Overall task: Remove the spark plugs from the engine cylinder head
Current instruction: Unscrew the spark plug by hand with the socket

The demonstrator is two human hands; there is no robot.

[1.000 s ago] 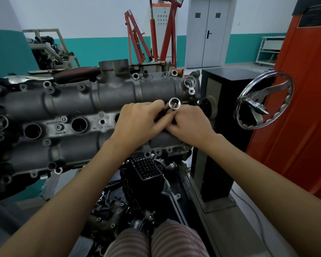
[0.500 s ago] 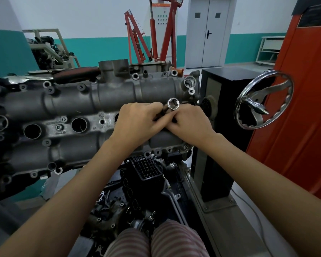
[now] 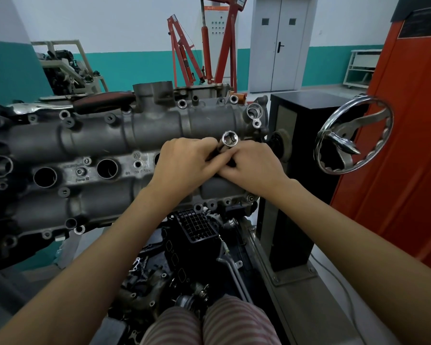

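cylinder head point(image 3: 90, 140) grey | socket point(image 3: 230, 139) silver | trousers point(image 3: 209, 322) striped pink-grey

Hands: left hand point(image 3: 182, 165) and right hand point(image 3: 253, 165) meet over the cylinder head point(image 3: 110, 143), both curled round a socket tool point(image 3: 230, 139).
Socket: open end faces up.
Beside: handwheel point(image 3: 353, 135), right.

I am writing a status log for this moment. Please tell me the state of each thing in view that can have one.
Left hand: grips the socket.
Right hand: grips the socket.
Socket: held by both hands, square drive end open, no wrench attached.
Plug wells: two in view, open.
Door: closed.
Handwheel: untouched.
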